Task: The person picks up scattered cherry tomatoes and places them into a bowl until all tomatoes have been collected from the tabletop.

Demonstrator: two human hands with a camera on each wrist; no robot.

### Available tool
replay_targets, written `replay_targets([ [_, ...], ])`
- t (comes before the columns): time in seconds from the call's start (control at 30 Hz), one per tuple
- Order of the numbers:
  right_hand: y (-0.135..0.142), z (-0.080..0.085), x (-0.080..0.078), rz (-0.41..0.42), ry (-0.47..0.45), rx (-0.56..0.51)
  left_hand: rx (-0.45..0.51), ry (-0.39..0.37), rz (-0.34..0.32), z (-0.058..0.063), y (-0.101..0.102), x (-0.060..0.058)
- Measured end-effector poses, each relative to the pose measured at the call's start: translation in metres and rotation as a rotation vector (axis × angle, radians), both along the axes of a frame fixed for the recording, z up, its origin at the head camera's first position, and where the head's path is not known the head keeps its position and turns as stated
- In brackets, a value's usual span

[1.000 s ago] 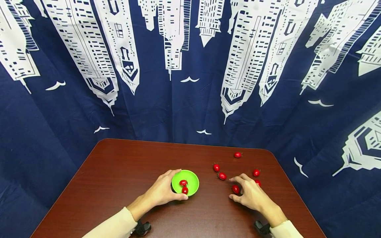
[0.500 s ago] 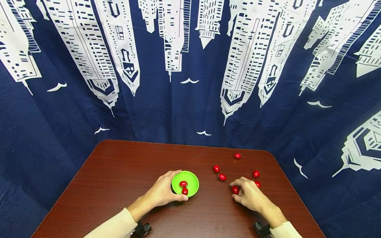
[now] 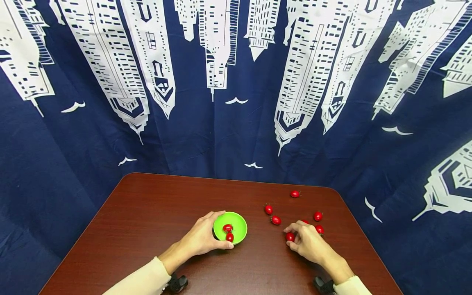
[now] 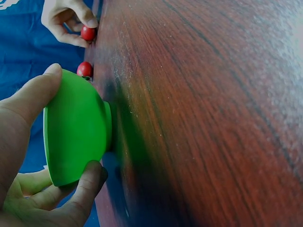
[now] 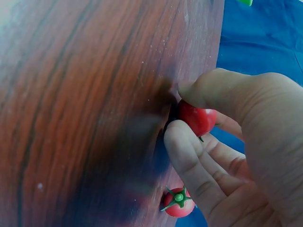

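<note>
My left hand (image 3: 202, 235) holds a small green bowl (image 3: 240, 224), thumb on its near side and fingers around the far side. Two red cherry tomatoes (image 3: 228, 228) lie inside it. In the left wrist view the bowl (image 4: 75, 130) stands upright on the table. To the right, my right hand (image 3: 311, 242) pinches a cherry tomato (image 3: 290, 237) low over the table between thumb and fingers. The right wrist view shows this tomato (image 5: 198, 119) partly covered by the thumb; whether it still touches the table I cannot tell. Another tomato (image 5: 180, 202) with a green stem lies beside the fingers.
Between bowl and right hand lie two tomatoes (image 3: 275, 220) close together. One tomato (image 3: 295, 194) is near the back edge, and several (image 3: 318, 216) lie beyond the right hand, one partly hidden by it. The brown table (image 3: 155, 205) ends at a blue patterned cloth (image 3: 191, 139).
My right thumb and fingers have come together around the tomato, and that hand has moved slightly with it to the left. The left hand and bowl have stayed in place.
</note>
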State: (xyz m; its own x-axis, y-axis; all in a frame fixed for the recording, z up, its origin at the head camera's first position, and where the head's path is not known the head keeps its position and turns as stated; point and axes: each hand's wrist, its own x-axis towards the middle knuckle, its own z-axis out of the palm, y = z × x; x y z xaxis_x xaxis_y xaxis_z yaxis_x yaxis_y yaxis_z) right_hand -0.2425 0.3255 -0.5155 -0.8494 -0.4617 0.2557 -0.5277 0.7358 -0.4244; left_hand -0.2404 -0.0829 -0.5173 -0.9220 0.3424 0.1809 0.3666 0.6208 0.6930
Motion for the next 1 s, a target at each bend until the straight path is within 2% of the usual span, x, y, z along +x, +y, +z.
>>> replay_targets([
  [0.23, -0.003, 0.001, 0.001, -0.007, 0.012, 0.002, -0.005, 0.007, 0.001, -0.001, 0.0, -0.001],
  [0.43, -0.009, 0.005, 0.002, 0.019, 0.046, -0.01, 0.005, 0.013, -0.002, -0.002, -0.001, -0.002],
  [0.77, -0.024, 0.014, 0.003, 0.023, 0.032, -0.03, 0.003, 0.013, 0.003, -0.002, -0.002, -0.001],
  [1.0, -0.032, 0.02, 0.005, 0.037, 0.095, -0.049, -0.002, 0.003, 0.003, -0.003, -0.001, -0.001],
])
